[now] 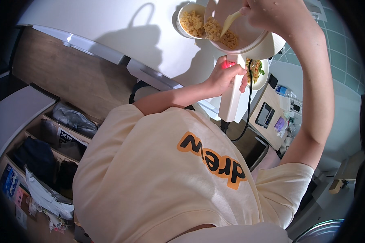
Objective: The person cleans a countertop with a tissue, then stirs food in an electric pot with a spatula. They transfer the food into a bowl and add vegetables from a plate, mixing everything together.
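Note:
My left hand [231, 76] is closed around the pale handle of an electric cooking pot [255, 45]; a red light glows on the handle. The pot is tilted to the left, its rim against or just over a white bowl [180, 25]. Fried rice [222, 33] lies in the pot near that rim, and more rice fills much of the bowl. My right hand [257, 13], partly cut off by the top edge, holds a cream-coloured spatula or spoon [229, 22] with its tip in the pot's rice. A black cord runs from the handle's end.
A white plate [264, 80] of noodles or shredded food with greens stands right of the handle on the white table [115, 18]. Further right, a wooden surface [261, 104] holds a scale-like device [264, 115] and a plastic bottle [284, 91]. An open drawer unit [48, 142] is at left.

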Action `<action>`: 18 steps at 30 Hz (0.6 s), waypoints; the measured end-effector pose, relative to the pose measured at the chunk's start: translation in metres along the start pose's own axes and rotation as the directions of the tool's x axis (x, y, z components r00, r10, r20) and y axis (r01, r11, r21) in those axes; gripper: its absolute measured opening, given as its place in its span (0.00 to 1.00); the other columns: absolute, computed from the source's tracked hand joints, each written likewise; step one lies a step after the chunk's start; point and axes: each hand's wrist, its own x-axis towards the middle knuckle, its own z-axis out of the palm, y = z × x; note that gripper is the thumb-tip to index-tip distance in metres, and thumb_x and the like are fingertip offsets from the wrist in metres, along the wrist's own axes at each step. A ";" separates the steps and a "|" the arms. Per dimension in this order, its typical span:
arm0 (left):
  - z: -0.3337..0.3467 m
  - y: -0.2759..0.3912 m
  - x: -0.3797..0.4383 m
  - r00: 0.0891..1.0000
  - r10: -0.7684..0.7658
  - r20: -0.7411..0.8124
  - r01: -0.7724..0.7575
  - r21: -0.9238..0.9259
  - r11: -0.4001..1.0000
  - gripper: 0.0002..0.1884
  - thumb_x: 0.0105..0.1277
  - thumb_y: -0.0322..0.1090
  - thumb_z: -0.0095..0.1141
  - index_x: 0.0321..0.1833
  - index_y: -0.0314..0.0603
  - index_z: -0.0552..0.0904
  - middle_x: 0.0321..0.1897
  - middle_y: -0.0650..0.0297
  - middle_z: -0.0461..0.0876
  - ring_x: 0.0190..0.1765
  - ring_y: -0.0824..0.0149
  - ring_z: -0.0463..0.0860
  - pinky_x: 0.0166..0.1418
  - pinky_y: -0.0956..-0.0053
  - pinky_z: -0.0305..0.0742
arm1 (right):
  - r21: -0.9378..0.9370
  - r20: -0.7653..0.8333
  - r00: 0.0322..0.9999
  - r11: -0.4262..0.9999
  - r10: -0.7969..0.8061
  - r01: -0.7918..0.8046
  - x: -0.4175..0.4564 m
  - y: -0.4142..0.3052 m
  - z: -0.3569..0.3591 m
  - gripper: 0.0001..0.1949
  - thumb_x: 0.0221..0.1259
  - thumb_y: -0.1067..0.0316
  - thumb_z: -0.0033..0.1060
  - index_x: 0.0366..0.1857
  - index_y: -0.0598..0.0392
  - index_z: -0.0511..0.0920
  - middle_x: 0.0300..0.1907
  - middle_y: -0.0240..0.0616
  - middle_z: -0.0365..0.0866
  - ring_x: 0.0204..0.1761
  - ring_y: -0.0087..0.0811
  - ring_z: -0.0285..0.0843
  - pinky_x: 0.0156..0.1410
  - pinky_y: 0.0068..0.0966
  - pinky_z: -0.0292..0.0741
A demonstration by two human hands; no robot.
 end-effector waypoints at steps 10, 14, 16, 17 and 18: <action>0.000 0.001 -0.001 1.000 -0.004 0.012 0.004 0.000 1.000 0.15 0.60 0.36 0.54 0.45 0.32 0.73 0.20 0.52 0.77 0.21 0.59 0.80 0.28 0.64 0.77 | -0.060 -0.143 0.990 0.998 0.003 -0.011 0.008 -0.004 0.020 0.10 0.50 0.63 0.66 0.24 0.60 0.85 0.22 0.48 0.84 0.30 0.44 0.87 0.35 0.35 0.82; 0.003 0.005 -0.002 1.000 0.011 0.007 -0.011 -0.050 0.999 0.08 0.61 0.31 0.51 0.37 0.32 0.76 0.20 0.53 0.78 0.20 0.62 0.79 0.28 0.64 0.78 | -0.003 -0.129 0.991 0.999 0.035 -0.036 0.010 0.002 0.015 0.09 0.50 0.63 0.68 0.24 0.59 0.86 0.23 0.45 0.85 0.30 0.42 0.87 0.35 0.34 0.82; 0.003 0.006 -0.003 1.000 0.010 0.006 -0.010 -0.045 0.999 0.08 0.61 0.31 0.51 0.37 0.32 0.76 0.20 0.53 0.78 0.20 0.62 0.79 0.28 0.64 0.78 | -0.001 -0.101 0.994 0.999 0.048 -0.049 0.003 0.003 0.004 0.08 0.49 0.64 0.68 0.25 0.58 0.86 0.24 0.44 0.85 0.30 0.41 0.87 0.36 0.32 0.82; 0.003 0.006 -0.003 1.000 0.009 0.005 -0.009 -0.042 0.999 0.08 0.61 0.31 0.51 0.37 0.32 0.75 0.20 0.52 0.78 0.20 0.62 0.79 0.28 0.64 0.78 | -0.023 -0.056 0.997 0.998 0.054 -0.055 0.001 0.004 -0.003 0.07 0.49 0.65 0.68 0.25 0.58 0.86 0.24 0.43 0.85 0.31 0.41 0.87 0.36 0.31 0.82; 0.002 0.006 -0.003 1.000 0.002 0.004 -0.002 -0.042 0.999 0.09 0.61 0.32 0.51 0.38 0.32 0.75 0.21 0.52 0.79 0.21 0.62 0.79 0.28 0.64 0.78 | -0.046 -0.009 0.998 0.997 0.061 -0.061 -0.002 0.004 -0.008 0.07 0.48 0.66 0.69 0.25 0.57 0.87 0.24 0.43 0.86 0.31 0.41 0.87 0.37 0.31 0.82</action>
